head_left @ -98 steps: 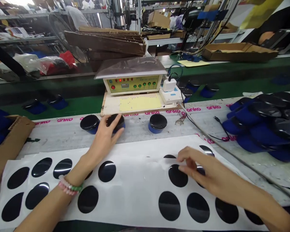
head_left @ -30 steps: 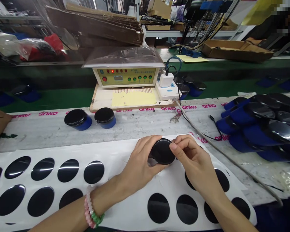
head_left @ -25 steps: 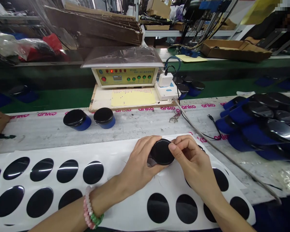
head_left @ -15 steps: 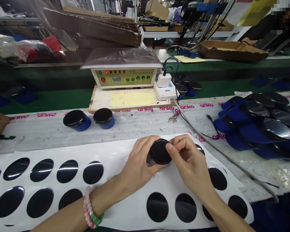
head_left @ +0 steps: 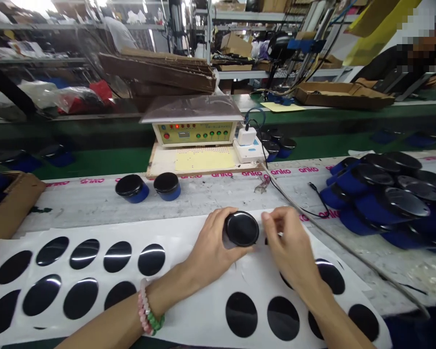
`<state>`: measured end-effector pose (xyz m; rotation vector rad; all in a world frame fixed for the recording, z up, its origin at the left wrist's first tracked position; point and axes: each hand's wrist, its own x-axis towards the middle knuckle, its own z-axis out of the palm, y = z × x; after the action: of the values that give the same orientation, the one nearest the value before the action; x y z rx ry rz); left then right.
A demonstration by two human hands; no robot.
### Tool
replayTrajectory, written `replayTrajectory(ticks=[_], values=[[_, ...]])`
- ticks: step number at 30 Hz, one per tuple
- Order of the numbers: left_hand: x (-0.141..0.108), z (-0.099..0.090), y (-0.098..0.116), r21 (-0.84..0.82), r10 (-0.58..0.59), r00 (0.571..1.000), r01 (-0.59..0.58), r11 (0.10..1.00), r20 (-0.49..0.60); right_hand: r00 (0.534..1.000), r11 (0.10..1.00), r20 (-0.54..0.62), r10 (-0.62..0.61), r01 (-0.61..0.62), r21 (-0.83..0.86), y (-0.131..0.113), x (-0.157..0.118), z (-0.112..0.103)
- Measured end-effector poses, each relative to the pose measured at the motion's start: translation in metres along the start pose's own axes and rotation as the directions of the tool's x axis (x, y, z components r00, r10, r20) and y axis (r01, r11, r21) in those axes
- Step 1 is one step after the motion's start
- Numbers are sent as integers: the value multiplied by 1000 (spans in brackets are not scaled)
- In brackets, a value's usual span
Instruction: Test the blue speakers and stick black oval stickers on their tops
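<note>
My left hand (head_left: 212, 247) is wrapped round a round container with a glossy black top (head_left: 242, 228), held above the white sheet. Just right of it, my right hand (head_left: 286, 242) is off the container, its thumb and fingers drawn together; whether anything is between them is hidden. Black round stickers (head_left: 241, 314) lie in rows on the white sheet (head_left: 199, 320) under both hands. Two blue jars with black lids (head_left: 167, 186) stand behind the sheet, left of my hands.
A control box (head_left: 196, 133) with buttons sits at the back, beside a white power strip (head_left: 252, 150). Several blue jars (head_left: 395, 203) are piled at right. A grey cable (head_left: 334, 237) crosses the table. A cardboard box (head_left: 21, 208) stands at left.
My right hand has come away from the container's top and moved slightly right. My left hand still holds the container. The view has shifted, showing more of the left side.
</note>
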<state>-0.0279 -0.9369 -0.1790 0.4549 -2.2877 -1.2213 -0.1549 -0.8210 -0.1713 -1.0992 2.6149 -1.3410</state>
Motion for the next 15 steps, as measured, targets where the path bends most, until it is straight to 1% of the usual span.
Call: replayTrajectory(ticks=[1,2,3,4,5,6,7,8,9,10,11,12,13,14,15], values=[[2,-11,3,0,-2,1000,2,1000,-18,999,999,-24,47,-47,1,5,0,-2],[8,-27,6,10,8,999,-8,1000,-53,996,996,-40,85,-85,5,10,0,-4],[16,-48,7,40,18,993,-13,999,-115,992,993,-44,116,-115,8,15,-1,-5],[26,-75,6,102,17,979,4,995,-203,990,990,-39,138,-138,6,18,-1,-6],[38,-105,2,171,16,952,38,985,-307,988,988,-31,154,-154,-4,21,-1,-6],[51,-138,-4,279,-34,893,176,944,-449,987,987,-20,162,-162,-22,23,0,-5],[64,-170,-13,379,-77,814,348,857,-575,987,986,-8,160,-160,-40,23,1,-4],[75,-201,-24,400,-114,770,444,802,-628,989,988,2,147,-146,-55,21,2,-3],[85,-227,-37,404,-146,739,510,760,-658,993,991,12,120,-119,-67,19,4,-3],[94,-247,-50,410,-180,721,561,719,-669,996,994,18,83,-81,-77,15,7,-3],[100,-262,-63,421,-211,716,593,687,-665,999,995,26,43,-41,-86,11,10,-3],[104,-270,-75,439,-231,720,610,660,-654,1000,996,23,6,-4,-94,7,13,-5],[107,-274,-84,465,-241,733,614,638,-637,1000,995,12,-26,27,-99,4,16,-6],[107,-272,-89,499,-238,754,602,624,-613,999,994,-8,-47,46,-102,1,18,-9],[105,-268,-92,540,-221,784,573,617,-580,998,994,-38,-58,54,-93,-1,19,-11]])
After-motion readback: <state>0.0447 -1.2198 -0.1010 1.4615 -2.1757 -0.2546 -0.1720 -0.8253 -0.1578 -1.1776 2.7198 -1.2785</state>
